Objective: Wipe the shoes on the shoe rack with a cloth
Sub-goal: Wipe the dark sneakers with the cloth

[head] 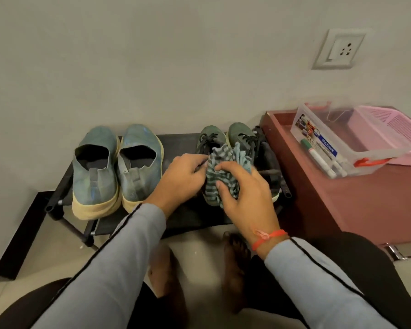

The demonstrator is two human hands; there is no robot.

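The crumpled grey-and-teal striped cloth [220, 176] sits bunched between both hands, directly over the pair of dark green lace-up sneakers [228, 141] at the right end of the low black shoe rack [176, 143]. The right hand [244, 193] grips the cloth, its fingers [226, 167] curled over the top and the thumb pressed against the front. The left hand [183, 179] pinches the cloth's left edge with curled fingers. A pair of faded blue slip-on sneakers with cream soles [114, 169] stands on the rack's left half, heels toward the person, well apart from the hands.

The rack stands on a pale tiled floor [199, 250] against a plain off-white wall [152, 67]. Its right end is just beside a reddish-brown wooden counter [342, 198] carrying a clear plastic box of markers [337, 148] and a pink plastic basket [394, 131]. A white wall socket [339, 49] is mounted above the counter. Open floor lies left of the rack.
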